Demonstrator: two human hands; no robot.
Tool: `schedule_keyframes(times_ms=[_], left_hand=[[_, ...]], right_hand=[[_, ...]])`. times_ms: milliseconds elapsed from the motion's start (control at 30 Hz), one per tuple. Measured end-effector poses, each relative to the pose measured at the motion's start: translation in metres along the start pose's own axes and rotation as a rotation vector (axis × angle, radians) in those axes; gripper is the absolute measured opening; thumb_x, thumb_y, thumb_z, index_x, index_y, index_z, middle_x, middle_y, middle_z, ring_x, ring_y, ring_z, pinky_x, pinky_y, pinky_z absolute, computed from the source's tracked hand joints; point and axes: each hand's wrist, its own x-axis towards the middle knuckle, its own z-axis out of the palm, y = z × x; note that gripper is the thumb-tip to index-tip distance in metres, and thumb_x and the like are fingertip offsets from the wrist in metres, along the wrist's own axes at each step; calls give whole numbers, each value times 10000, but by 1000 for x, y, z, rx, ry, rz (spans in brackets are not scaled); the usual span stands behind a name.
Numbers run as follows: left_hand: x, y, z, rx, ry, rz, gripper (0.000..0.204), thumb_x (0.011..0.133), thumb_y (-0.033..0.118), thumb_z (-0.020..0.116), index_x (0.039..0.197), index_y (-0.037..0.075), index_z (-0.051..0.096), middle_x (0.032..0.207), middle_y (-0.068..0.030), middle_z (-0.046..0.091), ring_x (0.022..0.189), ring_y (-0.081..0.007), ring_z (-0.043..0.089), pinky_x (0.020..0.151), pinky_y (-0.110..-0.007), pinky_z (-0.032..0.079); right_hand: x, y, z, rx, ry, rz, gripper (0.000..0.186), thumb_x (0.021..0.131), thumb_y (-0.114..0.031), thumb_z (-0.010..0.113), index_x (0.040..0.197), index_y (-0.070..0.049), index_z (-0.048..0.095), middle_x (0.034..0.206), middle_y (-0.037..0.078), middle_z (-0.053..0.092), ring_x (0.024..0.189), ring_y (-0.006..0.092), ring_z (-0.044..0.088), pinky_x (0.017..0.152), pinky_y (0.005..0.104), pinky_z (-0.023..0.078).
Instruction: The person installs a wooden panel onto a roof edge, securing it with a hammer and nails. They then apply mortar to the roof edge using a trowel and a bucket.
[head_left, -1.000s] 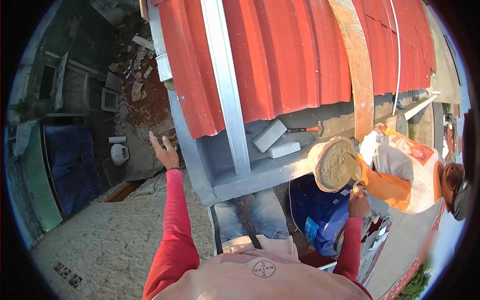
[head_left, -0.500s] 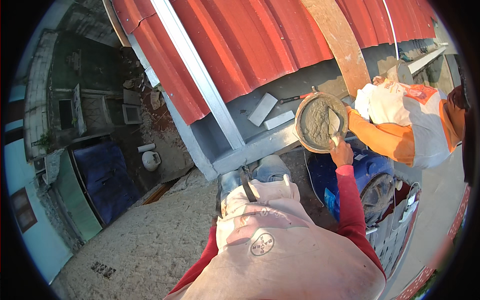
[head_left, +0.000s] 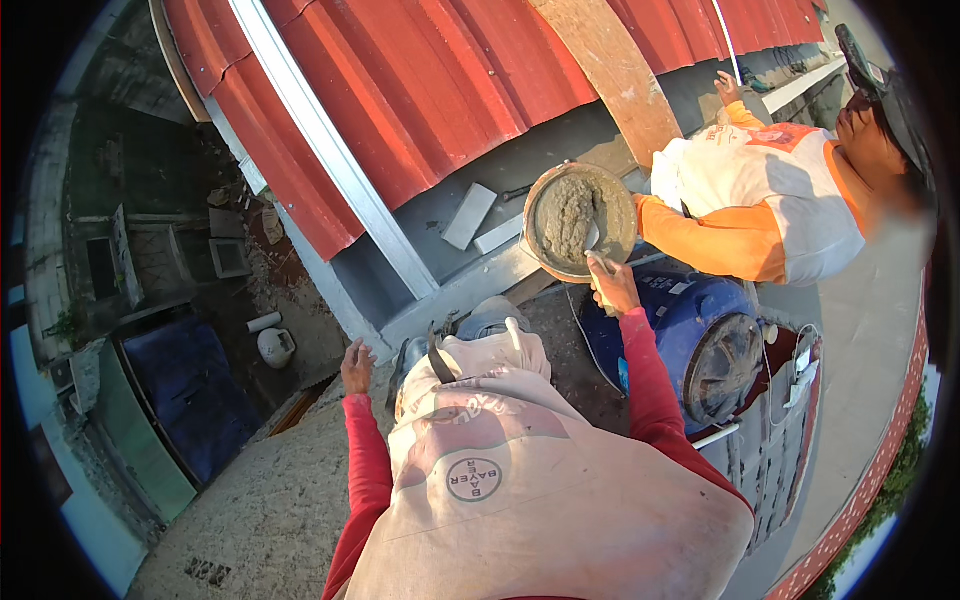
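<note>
My right hand [head_left: 615, 285] is closed around the handle of a trowel [head_left: 592, 238]. The blade is partly sunk in grey wet mortar [head_left: 566, 212] inside a round bucket [head_left: 529, 226]. Beside my left hip, my left hand [head_left: 356, 368] hangs free with its fingers apart, near the corner of the concrete ledge [head_left: 460, 292]. A co-worker's orange sleeve [head_left: 735, 243] reaches to the right side of the bucket; that hand is hidden. The co-worker's other hand [head_left: 727, 87] is stretched out toward the roof.
Two pale blocks [head_left: 469, 216] lie behind the ledge, left of the bucket. Red corrugated roofing [head_left: 440, 90] carries a metal channel [head_left: 330, 150] and a wooden plank [head_left: 615, 70]. A blue barrel [head_left: 655, 310] lies below my right arm. At left is a drop to a lower yard.
My left hand has come into view at my side. The trowel blade has gone deeper into the mortar. The co-worker's far arm has reached out, and the whole view has shifted.
</note>
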Motion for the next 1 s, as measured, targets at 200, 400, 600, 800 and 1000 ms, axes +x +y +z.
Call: schedule_keyframes(times_ms=[200, 400, 600, 800, 1000], left_hand=[[-28, -46, -23, 162, -57, -175, 440, 993, 327, 638, 1332, 48, 622, 1048, -103, 741, 826, -211, 722, 662, -344, 572], [-24, -120, -67, 188, 30, -323, 439, 965, 348, 664, 1252, 16, 673, 1016, -167, 752, 852, -228, 748, 695, -374, 597], [22, -108, -65, 68, 164, -65, 480, 1027, 405, 571, 1292, 12, 647, 1097, -165, 739, 997, -247, 728, 833, -352, 580], [104, 1, -60, -211, 192, 87, 635, 1052, 563, 440, 1460, 85, 528, 1363, -159, 623, 1227, -280, 627, 921, -386, 534], [231, 107, -87, -478, 70, 201, 847, 1022, 710, 283, 1596, 87, 317, 1620, -180, 350, 1510, -336, 310, 1209, -514, 234]], right_hand=[[-39, 20, 6, 195, 128, -85, 366, 965, -392, 695, 1106, -55, 712, 654, -9, 566, 461, 76, 504, 419, 251, 407], [-70, 11, 12, 9, 186, -192, 380, 1008, -387, 617, 1193, -61, 683, 635, -3, 561, 428, 81, 498, 382, 253, 392], [-120, -19, 29, -131, 140, -284, 338, 1014, -327, 632, 1187, -39, 669, 656, -9, 540, 462, 64, 481, 414, 234, 379], [-142, -61, 131, -107, -148, -263, 323, 1014, -254, 654, 1229, -14, 637, 700, -2, 565, 480, 53, 487, 414, 222, 400], [-107, -86, 315, -84, -547, -217, 356, 1019, -284, 654, 1231, 1, 626, 727, 18, 589, 495, 63, 510, 433, 245, 407]])
